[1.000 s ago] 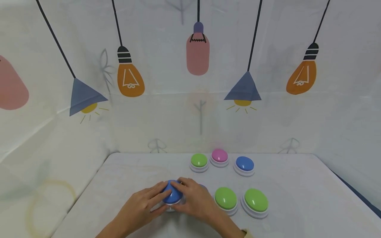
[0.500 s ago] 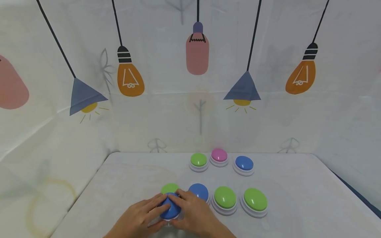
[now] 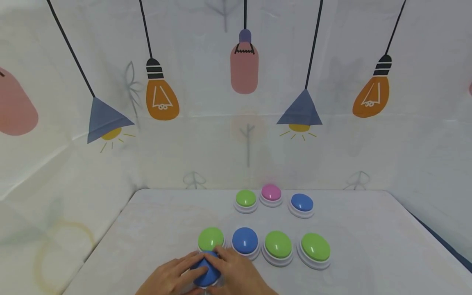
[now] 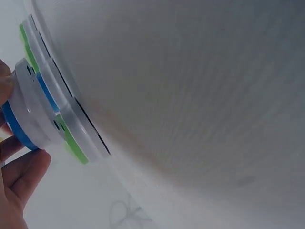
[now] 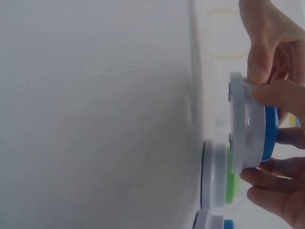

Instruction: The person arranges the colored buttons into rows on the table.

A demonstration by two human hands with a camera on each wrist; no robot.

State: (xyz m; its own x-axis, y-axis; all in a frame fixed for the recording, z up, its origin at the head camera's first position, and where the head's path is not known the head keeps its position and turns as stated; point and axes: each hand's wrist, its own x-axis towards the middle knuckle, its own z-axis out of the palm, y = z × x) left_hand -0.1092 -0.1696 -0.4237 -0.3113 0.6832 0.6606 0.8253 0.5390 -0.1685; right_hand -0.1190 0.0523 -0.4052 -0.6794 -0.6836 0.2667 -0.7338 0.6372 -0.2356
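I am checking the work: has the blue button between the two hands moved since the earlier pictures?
Yes: in the head view, the held blue button has shifted down the picture, judged against the leftmost green button.

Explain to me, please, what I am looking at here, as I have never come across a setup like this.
There is no machine: a person works with bare hands, a left hand and a right hand. The wide picture comes from a camera worn on the head; the two sideways-looking ones come from a camera on each wrist.

On the white table are round, domed buttons with white bases. The near row, left to right, is green, blue, green, green; farther back are green, pink and blue. Both hands together hold another blue button; the wrist views show it raised off the table. Behind is a pale backdrop printed with lamps.
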